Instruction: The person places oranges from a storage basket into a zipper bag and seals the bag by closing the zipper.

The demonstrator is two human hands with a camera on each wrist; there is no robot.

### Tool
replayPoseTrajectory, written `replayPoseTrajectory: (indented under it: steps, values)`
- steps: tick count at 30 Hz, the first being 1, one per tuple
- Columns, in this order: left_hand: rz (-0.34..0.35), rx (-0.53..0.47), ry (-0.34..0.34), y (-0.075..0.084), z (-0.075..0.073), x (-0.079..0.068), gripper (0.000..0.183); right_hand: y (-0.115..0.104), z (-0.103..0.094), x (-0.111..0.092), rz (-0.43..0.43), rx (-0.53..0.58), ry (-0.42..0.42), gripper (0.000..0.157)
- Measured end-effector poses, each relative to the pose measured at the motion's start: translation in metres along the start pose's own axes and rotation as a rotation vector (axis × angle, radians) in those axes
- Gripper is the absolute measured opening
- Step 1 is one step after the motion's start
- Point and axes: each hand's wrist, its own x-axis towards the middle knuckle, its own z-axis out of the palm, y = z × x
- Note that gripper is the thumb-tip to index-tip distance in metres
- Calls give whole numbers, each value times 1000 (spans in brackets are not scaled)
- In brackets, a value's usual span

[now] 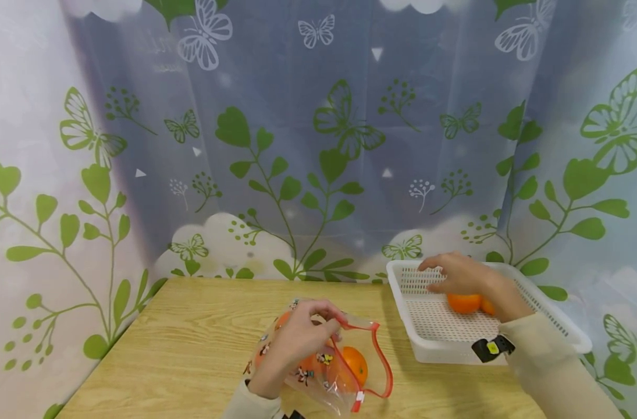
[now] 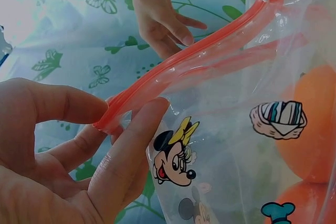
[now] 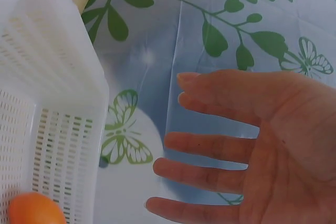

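Observation:
My left hand [image 1: 299, 337] pinches the red zip edge of a clear cartoon-printed zip bag [image 2: 226, 103], whose mouth gapes toward the right. Inside the bag lie several oranges [image 1: 355, 365]; the print and the hand partly cover them. Over the white plastic basket [image 1: 417, 343] my right hand [image 1: 462, 274] hovers with its fingers spread and nothing in them. Beneath that hand, oranges [image 1: 463, 303] sit in the basket, partly hidden by the wrist. The right wrist view shows the fingers [image 3: 210, 148] extended and one orange [image 3: 35, 211] low in the basket.
The bag and basket stand on a wood-grain table [image 1: 192, 326], the basket at the right near the back edge. Behind and at both sides hangs a curtain [image 1: 297, 192] printed with leaves and butterflies. A dark band [image 1: 493, 348] circles the right wrist.

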Motion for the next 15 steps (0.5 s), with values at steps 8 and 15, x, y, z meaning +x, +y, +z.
replayPoseTrajectory:
  steps: [8, 15]
  values:
    - [-3, 16, 8, -1, 0, 0, 18, 19, -3, 0, 14, 54, -7, 41]
    - [-4, 12, 12, -1, 0, 1, 17, 34, -6, 0, 71, 35, -40, 37]
